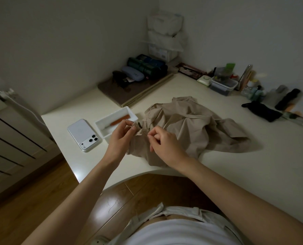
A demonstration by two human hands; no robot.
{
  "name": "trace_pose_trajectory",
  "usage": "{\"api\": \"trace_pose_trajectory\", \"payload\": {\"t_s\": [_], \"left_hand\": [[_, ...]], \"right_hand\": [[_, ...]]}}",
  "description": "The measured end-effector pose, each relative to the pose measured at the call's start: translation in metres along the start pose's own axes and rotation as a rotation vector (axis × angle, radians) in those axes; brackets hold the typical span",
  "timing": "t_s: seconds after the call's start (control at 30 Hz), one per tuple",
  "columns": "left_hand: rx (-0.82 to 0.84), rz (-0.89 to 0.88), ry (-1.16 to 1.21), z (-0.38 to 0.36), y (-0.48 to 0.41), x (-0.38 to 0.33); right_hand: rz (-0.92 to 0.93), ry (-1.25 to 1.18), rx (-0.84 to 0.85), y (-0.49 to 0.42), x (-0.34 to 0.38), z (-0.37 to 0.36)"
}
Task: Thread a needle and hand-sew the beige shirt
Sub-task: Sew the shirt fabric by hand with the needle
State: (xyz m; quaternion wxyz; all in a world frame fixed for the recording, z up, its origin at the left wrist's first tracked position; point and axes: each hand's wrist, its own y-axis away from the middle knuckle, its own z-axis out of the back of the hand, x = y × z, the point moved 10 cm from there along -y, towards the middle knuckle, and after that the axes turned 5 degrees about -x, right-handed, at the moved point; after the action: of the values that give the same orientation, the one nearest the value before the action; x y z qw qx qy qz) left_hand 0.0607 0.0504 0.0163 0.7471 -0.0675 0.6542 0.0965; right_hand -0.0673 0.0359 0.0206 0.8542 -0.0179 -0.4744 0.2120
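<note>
Beige shirt (191, 124) judged soft, light, limp; best held at its 9 o'clock edge, pinched there by left hand (119, 137). Right hand (162, 142) fingers curled; contents cannot be told.

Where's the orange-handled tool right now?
In the head view, the orange-handled tool lies inside the white tray, left of centre, between the phone and the beige shirt, just beyond the left hand.
</note>
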Motion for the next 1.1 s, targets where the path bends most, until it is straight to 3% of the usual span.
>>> {"api": "trace_pose_trajectory", "payload": {"t_s": [0.4,0.63,0.83,0.93,1.1], "left_hand": [[0.039,-0.157,-0.197,-0.005,0.014,-0.022],[0.062,-0.158,-0.167,-0.009,0.018,-0.028],[0.031,-0.184,-0.142,-0.008,0.016,-0.027],[-0.069,-0.198,-0.111,0.002,0.012,-0.029],[-0.147,-0.303,-0.225,0.01,0.01,-0.041]], "right_hand": [[-0.004,0.015,-0.027,0.003,0.002,0.005],[0.0,0.02,-0.042,0.004,0.006,0.005],[-0.013,-0.015,-0.059,0.004,0.01,0.009],[-0.02,-0.035,-0.059,0.003,0.012,0.01],[-0.014,-0.029,-0.083,0.002,0.014,0.012]]}}
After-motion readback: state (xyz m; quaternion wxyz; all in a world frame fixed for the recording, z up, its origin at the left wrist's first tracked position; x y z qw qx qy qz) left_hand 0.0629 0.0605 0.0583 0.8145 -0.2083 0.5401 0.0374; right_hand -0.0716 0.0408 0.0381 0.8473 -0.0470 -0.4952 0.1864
